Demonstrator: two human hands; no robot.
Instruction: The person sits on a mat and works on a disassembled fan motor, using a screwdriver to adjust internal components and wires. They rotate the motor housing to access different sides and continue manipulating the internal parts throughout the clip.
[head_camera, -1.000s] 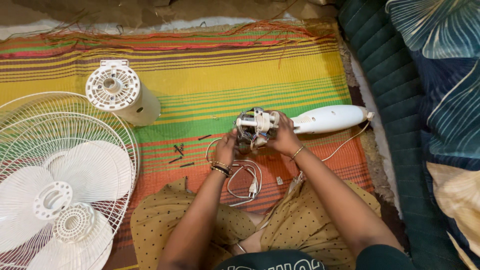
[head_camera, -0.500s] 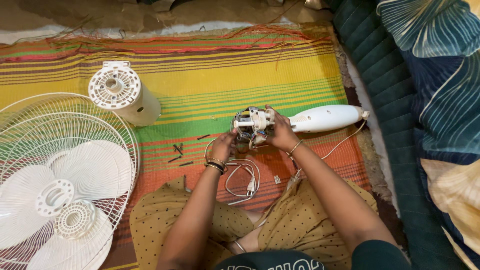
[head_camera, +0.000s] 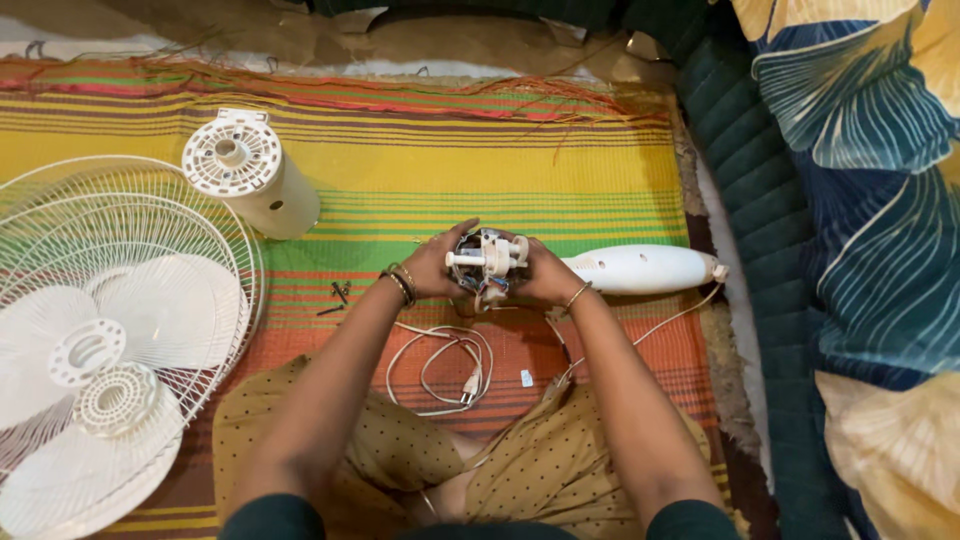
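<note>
packages: none | signs: none | screens: none | labels: one possible, a small white rectangular tag (head_camera: 526, 378) lying flat on the orange band of the striped woven mat (head_camera: 600, 170), near its front edge, just right of the coiled white cord; print too small to tell

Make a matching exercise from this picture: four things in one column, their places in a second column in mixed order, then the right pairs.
Things:
1. fan motor
2. white motor cover
3. fan blade
4. power cord

Places:
A. lying inside the wire grille at the left
B. coiled on the mat in front of the person's knees
C. held between the left hand and the right hand
D. standing on the yellow stripes, apart from both hands

Pairs: 1-C, 2-D, 3-A, 4-B
</note>
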